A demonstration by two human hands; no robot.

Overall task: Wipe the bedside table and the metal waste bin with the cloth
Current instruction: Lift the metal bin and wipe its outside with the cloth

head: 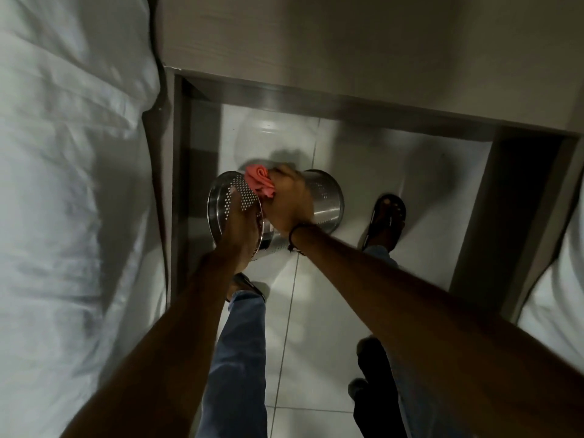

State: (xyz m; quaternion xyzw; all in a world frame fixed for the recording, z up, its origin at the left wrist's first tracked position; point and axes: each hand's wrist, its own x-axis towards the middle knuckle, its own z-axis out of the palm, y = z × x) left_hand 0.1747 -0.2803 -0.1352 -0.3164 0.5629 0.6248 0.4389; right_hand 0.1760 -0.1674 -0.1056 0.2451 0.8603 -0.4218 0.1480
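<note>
The metal waste bin (325, 200), shiny steel with bands of small holes, is tipped on its side above the tiled floor, its open mouth turned left. My left hand (238, 235) grips its rim from below and holds it up. My right hand (290, 203) lies over the bin's side, closed on a bunched pink cloth (259, 183) pressed against the metal near the rim. The bedside table (347, 42), pale wood, fills the top of the view, its top surface above the bin.
A bed with white linen (69, 184) runs along the left, another white bed edge (562, 311) at the right. My feet in dark sandals (387, 216) stand on the glossy white tiles (303, 343) in the narrow gap between the beds.
</note>
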